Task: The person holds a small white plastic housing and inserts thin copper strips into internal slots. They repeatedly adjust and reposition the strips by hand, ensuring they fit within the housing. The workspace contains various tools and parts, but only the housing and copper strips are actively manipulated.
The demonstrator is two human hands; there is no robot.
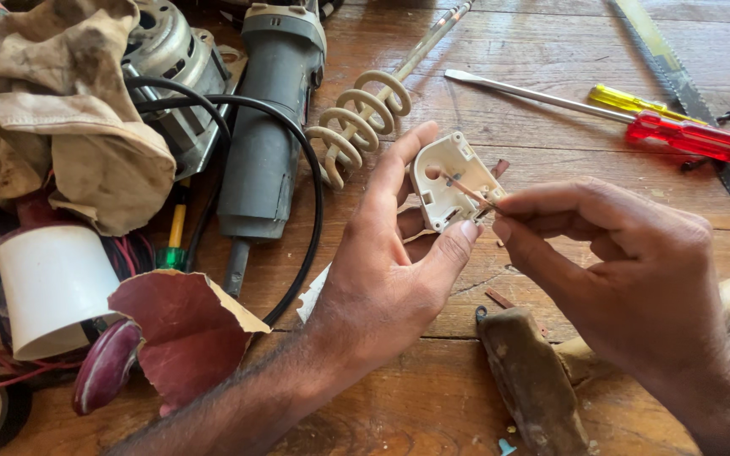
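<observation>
My left hand [390, 262] holds a small white plastic plug shell [449, 179] between thumb and fingers, its open inside facing me, above a worn wooden table [483, 76]. My right hand [627, 270] pinches a thin copper-coloured wire or pin [468, 191] between thumb and forefinger. The pin's far end lies inside the shell near its round hole.
A red-handled screwdriver [690, 137] and a yellow one [627, 100] lie at the back right beside a saw blade [678, 80]. A coil heating element [361, 114], grey angle grinder [268, 127] with black cable, motor, cloth [61, 110], white cup [48, 287], sandpaper [183, 329] and hammer [534, 380] crowd the table.
</observation>
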